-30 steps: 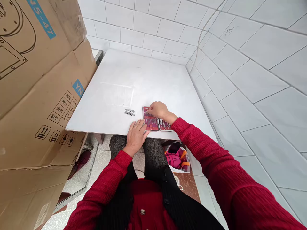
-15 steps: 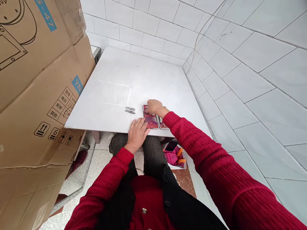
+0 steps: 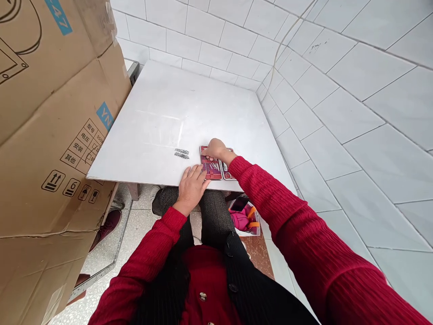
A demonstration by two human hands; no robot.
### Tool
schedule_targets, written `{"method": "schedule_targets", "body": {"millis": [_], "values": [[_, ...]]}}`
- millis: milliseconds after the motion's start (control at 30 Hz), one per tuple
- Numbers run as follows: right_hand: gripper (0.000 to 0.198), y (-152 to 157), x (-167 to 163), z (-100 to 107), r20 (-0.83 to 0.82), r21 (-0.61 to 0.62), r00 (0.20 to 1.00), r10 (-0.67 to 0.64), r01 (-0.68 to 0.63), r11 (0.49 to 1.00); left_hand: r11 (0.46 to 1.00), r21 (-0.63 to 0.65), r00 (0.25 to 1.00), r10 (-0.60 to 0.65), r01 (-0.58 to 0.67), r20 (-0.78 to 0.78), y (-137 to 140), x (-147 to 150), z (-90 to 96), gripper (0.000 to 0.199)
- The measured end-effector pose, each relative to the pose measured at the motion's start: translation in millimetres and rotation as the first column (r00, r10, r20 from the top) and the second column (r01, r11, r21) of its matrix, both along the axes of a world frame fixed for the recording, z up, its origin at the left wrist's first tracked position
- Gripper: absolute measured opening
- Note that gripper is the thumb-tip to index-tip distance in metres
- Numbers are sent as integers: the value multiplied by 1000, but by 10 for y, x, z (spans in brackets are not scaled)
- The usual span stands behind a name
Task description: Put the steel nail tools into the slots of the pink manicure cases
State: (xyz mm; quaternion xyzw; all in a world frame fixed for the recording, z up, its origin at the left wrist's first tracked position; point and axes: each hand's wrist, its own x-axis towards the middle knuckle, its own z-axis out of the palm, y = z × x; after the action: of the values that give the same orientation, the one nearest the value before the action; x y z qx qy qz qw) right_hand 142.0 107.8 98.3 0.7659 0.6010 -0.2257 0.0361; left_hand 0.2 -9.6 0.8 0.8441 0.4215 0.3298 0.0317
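An open red manicure case lies near the front edge of the white table. Slim metal tools sit in its left half, and the right half is partly covered by my right wrist. My left hand rests with fingers stretched out at the case's lower left edge, thumb along its bottom. Over the upper part of the case, my right hand has its fingers curled down and pressed together; what they pinch is hidden. Left of the case lie two rows of small dark metal pieces, too small to name.
A tall cardboard box stands along the table's left side. White tiled walls close off the back and right. Below the table's right front, a clear container holds pink and orange items and a dark phone-like object.
The view has shifted slightly. My right hand stays over the upper part of the case with small finger movement, and the left hand keeps its place at the case's edge.
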Motion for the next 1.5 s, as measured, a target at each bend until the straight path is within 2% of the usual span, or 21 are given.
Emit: {"method": "schedule_targets", "body": {"millis": [233,367,567,767,867,967,1067,1133,1267,1367,1500], "values": [[25,-43,41,18,46,77,997,70,-73,994,1000,-7,1000,-5,5,4,3,-9,-5,31],[25,-13,60,8,3,120,998,66,-66,991,1000,3,1000,-6,6,2,-3,-17,6,30],[25,124,123,-16,-57,164,996,75,-64,984,1000,-13,1000,-14,13,-14,-8,-27,25,30],[22,319,68,60,-63,195,980,188,-173,965,1000,9,999,1,-1,-36,-17,-30,16,30],[20,450,-63,116,3,219,956,292,-286,933,1000,21,999,8,-7,-44,-26,-29,13,29],[17,574,-255,123,140,229,893,428,-450,863,999,36,999,14,-12,-48,-27,-30,8,29],[17,647,-446,84,234,170,803,548,-589,790,999,29,999,14,-12,-49,-23,-33,7,28],[18,659,-527,61,254,131,770,585,-627,768,1000,26,999,11,-10,-48,-22,-36,11,28],[20,595,-468,89,239,180,805,543,-586,790,1000,19,999,8,-7,-48,-28,-37,22,28],[22,457,-246,153,212,226,872,441,-483,846,1000,1,999,6,-6,-48,-32,-34,20,29],[23,203,56,178,173,102,926,336,-356,929,1000,12,999,8,-8,-41,-29,-31,12,29]]}}
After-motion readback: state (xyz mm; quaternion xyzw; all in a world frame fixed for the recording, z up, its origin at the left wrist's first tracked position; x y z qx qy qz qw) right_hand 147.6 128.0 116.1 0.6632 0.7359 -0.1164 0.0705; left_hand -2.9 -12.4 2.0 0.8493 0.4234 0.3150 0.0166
